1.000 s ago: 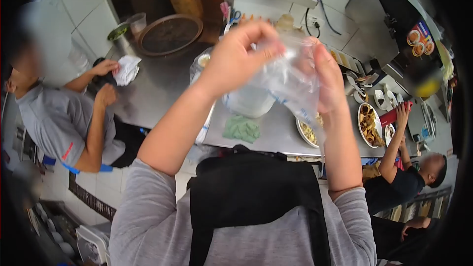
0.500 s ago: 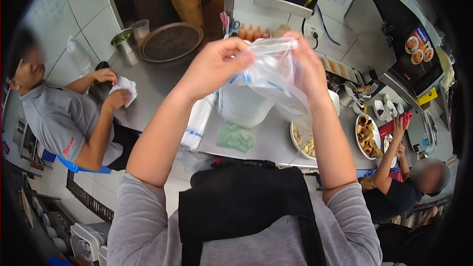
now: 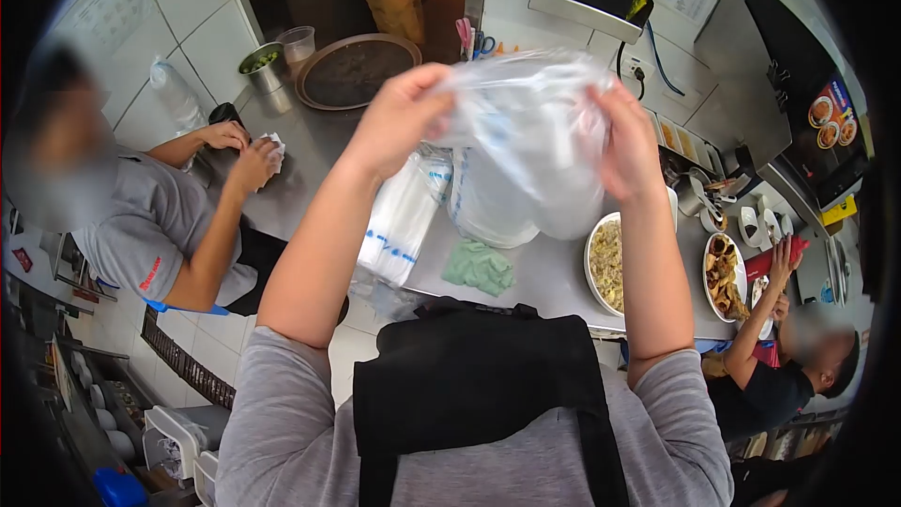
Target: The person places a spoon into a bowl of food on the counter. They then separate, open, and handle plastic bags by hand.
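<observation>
A clear plastic bag (image 3: 530, 122) is stretched between my two hands, raised above the steel counter. My left hand (image 3: 405, 122) pinches its upper left edge, and my right hand (image 3: 627, 136) grips the right edge. Part of the bag is blurred by motion. Behind and below it stands a whitish, plastic-wrapped bundle or container (image 3: 488, 221), partly hidden. A pack of white plastic bags with blue print (image 3: 399, 225) lies to its left. In front, a crumpled green cloth (image 3: 479, 266) rests on the counter. Below my right forearm sits a white bowl of rice-like food (image 3: 606, 263).
At left, a co-worker (image 3: 169, 225) handles a white cloth (image 3: 269, 161). A round brown tray (image 3: 357, 70) and a metal container with greens (image 3: 265, 75) stand behind. On the right are a plate of browned food (image 3: 725, 277) and another person (image 3: 770, 376) holding a red bottle (image 3: 786, 252).
The plastic bag is spread wider and hangs fuller, as my hands have moved farther apart. The camera view has shifted, showing more of the rice-like food and the bag pack.
</observation>
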Motion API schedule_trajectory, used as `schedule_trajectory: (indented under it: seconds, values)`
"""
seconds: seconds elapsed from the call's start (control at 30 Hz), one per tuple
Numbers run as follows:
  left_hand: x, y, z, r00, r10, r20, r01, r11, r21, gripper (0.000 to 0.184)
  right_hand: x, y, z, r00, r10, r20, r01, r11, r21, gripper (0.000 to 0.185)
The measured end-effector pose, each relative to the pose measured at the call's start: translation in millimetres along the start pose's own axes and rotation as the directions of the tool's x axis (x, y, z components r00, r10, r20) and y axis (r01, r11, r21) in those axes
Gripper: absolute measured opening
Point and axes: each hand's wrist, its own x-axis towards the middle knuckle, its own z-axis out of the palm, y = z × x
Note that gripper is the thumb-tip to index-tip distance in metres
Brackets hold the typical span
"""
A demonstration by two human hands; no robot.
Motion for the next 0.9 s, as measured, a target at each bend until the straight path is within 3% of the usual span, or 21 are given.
schedule_trajectory:
  seconds: [0.07,0.13,0.2,0.23,0.27,0.3,0.33,0.37,0.4,0.47,0.5,0.57,0.6,0.63,0.67,0.7,0.73,0.77,0.8,0.87,0.9]
  values:
    - [3.6,-2.6,-9.1,0.977,0.114,-0.178,-0.175,0.909,-0.377,0.025,-6.8,-0.7,1.5,0.992,0.079,0.093,-0.074,0.995,-0.064,0.031]
    - [-2.6,1.1,-9.8,0.984,0.065,-0.164,-0.137,0.868,-0.477,0.027,-12.3,-1.0,-7.4,0.916,0.301,0.266,-0.153,0.874,-0.461,0.033]
    - [-13.6,5.4,6.0,0.995,0.026,-0.097,-0.070,0.872,-0.485,0.027,-12.8,11.0,-6.4,0.959,0.189,0.213,-0.070,0.882,-0.466,0.028]
    - [-17.3,6.2,14.0,0.999,-0.010,-0.042,-0.012,0.872,-0.489,0.027,-8.6,15.2,-10.1,0.999,-0.013,0.038,0.029,0.889,-0.457,0.024]
    - [-17.3,-1.6,10.6,1.000,-0.015,-0.016,0.005,0.870,-0.493,0.027,-5.2,16.2,-12.3,0.966,-0.219,-0.141,0.129,0.874,-0.469,0.021]
    - [-16.1,-13.7,-0.9,0.967,0.022,0.253,0.078,0.922,-0.378,0.028,-4.2,12.4,-10.2,0.894,-0.389,-0.220,0.260,0.853,-0.452,0.017]
    - [-14.3,-15.6,-3.2,0.861,0.030,0.508,0.111,0.963,-0.245,0.030,-3.0,12.4,-18.0,0.882,-0.405,-0.239,0.263,0.847,-0.463,0.017]
    - [-14.1,-15.2,-2.3,0.853,0.029,0.522,0.006,0.998,-0.067,0.031,-1.2,16.1,-28.8,0.883,-0.423,-0.205,0.312,0.853,-0.419,0.018]
    - [-11.4,-16.7,1.2,0.838,0.029,0.545,0.011,0.998,-0.069,0.031,-2.0,14.4,-28.8,0.881,-0.441,-0.170,0.357,0.856,-0.372,0.019]
    - [-4.7,-20.2,6.3,0.955,0.157,0.252,-0.046,0.916,-0.399,0.030,-17.6,3.8,-22.8,0.899,-0.376,-0.223,0.287,0.893,-0.346,0.025]
    - [-1.1,-20.8,7.2,0.950,0.157,0.270,-0.036,0.914,-0.405,0.030,-26.5,-1.7,-20.7,0.974,-0.199,-0.107,0.177,0.966,-0.188,0.029]
    - [6.2,-19.7,7.5,0.971,0.090,0.221,0.069,0.782,-0.619,0.027,-45.9,-8.0,-13.0,0.982,0.094,0.164,-0.095,0.995,-0.007,0.040]
    - [8.8,-18.2,9.1,0.978,0.045,0.206,0.118,0.693,-0.711,0.026,-47.9,-4.7,-17.5,0.986,0.087,0.143,-0.086,0.996,-0.012,0.040]
    - [-0.4,3.1,34.0,0.996,-0.078,0.038,0.083,0.723,-0.686,0.026,-49.6,2.7,-25.2,0.954,0.070,0.291,-0.015,0.983,-0.185,0.040]
    - [-1.3,-0.2,33.7,0.995,-0.081,0.065,0.104,0.717,-0.690,0.026,-51.4,5.3,-29.8,0.900,0.083,0.428,0.077,0.936,-0.344,0.040]
    - [0.5,-4.9,31.5,0.983,0.015,0.183,0.123,0.684,-0.719,0.026,-50.0,0.0,-30.8,0.887,0.091,0.453,0.120,0.901,-0.416,0.035]
    - [2.5,-9.5,28.6,0.949,0.116,0.292,0.150,0.649,-0.746,0.026,-51.8,0.6,-27.2,0.901,0.083,0.426,0.121,0.894,-0.432,0.035]
    - [3.6,-13.6,24.8,0.891,0.174,0.419,0.217,0.648,-0.730,0.036,-52.4,3.0,-21.6,0.988,-0.054,0.146,0.090,0.963,-0.254,0.029]
    - [6.0,-20.7,20.6,0.873,0.180,0.452,0.247,0.636,-0.731,0.036,-54.3,3.1,-17.9,0.975,-0.141,-0.170,0.131,0.989,-0.067,0.024]
    - [10.8,-36.6,20.1,0.694,0.127,0.708,0.173,0.926,-0.336,0.053,-59.3,-2.9,-23.3,0.937,-0.258,-0.237,0.241,0.966,-0.097,0.017]
    - [6.4,-33.7,26.5,0.739,0.058,0.671,0.059,0.987,-0.150,0.059,-64.1,4.2,-32.2,0.962,-0.208,-0.175,0.221,0.974,0.059,0.016]
